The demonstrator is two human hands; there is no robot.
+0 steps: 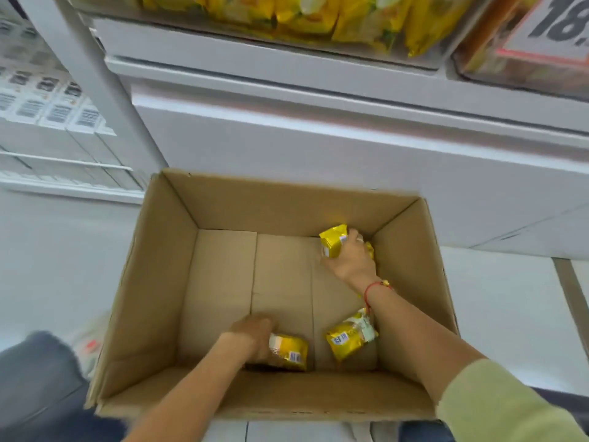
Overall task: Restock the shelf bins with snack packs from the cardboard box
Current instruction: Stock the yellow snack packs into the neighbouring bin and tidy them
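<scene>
Snack packs (350, 338) are nearly gone from the cardboard box (153, 282): one lies loose at the near right of its floor; the right hand (349, 258) curls round a second in the far right corner; the left hand (251, 338) grips a third by the near wall. Lifting both slick wrappers at once, a loose hold could drop one; the loose pack under the right forearm may be overlooked before the yellow-filled shelf bin (302, 20) above.

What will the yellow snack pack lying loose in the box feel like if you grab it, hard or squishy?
Probably squishy and crinkly: the loose snack pack looks like a soft, puffy wrapper. Likely light too, since the right hand grips one like it single-handed. Its shiny wrapper may be a bit slippery. Lying flat in the box, it shouldn't roll.
</scene>
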